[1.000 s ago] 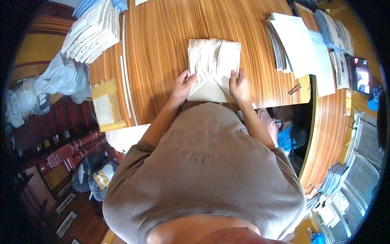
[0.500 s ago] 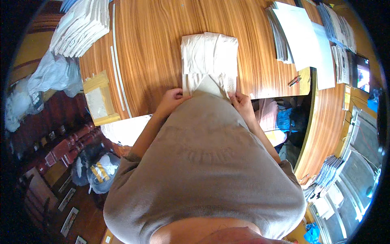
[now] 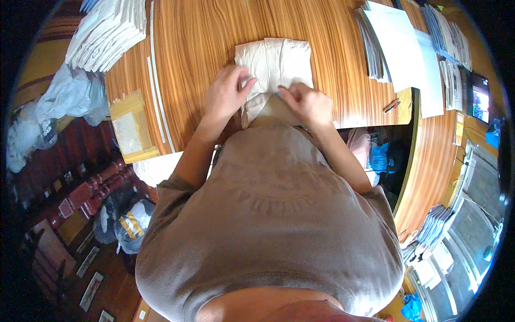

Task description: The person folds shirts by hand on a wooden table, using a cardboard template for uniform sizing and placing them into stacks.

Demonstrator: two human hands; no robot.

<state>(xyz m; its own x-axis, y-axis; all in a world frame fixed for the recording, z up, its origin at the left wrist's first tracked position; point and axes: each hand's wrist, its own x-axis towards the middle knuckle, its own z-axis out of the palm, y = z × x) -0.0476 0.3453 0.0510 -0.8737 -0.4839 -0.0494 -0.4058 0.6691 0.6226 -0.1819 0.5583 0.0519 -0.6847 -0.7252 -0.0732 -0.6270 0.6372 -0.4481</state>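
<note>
A folded cream cloth garment (image 3: 279, 59) lies on the wooden table in front of me, its near end narrowing to a pointed flap close to my shirt. My left hand (image 3: 226, 94) is over its left edge, thumb apart from the curled fingers, with nothing visible between them. On the right side my right hand (image 3: 311, 104) has its fingers curled and its thumb against the cloth near the middle fold. What lies under those right fingers is partly hidden. The garment's exact kind cannot be made out.
Folded garments are stacked at the far left (image 3: 110, 37). White sheets (image 3: 394, 48) lie on another pile at the far right. A pen (image 3: 391, 105) rests near the right front edge, and two pale strips (image 3: 155, 99) run along the table's left side. Below the edge sits an open compartment (image 3: 397, 155).
Both hands have left the garment's near corners and moved forward and inward over it. The near right part of the cloth has been folded up. The garment has shifted slightly away from me.
</note>
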